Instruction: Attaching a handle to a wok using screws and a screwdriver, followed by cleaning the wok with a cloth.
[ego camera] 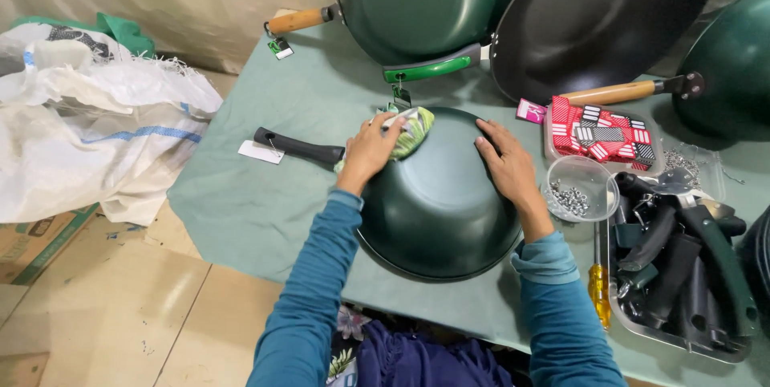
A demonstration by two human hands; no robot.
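From the left I see white sacks [88,126] on the floor beside the green-covered desk [241,194]. My left hand [370,150] presses a crumpled green-and-white cloth [413,132] onto an upturned dark green wok [437,194] at desk centre, fingers curled around it. My right hand [507,164] lies flat, fingers spread, on the wok's right side. Further right sits a metal tray of black handles [682,275].

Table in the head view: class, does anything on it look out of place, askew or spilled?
Nothing is spilled or damaged. The green wok lies upside down under both hands, left hand pressing a cloth on it, right hand flat.
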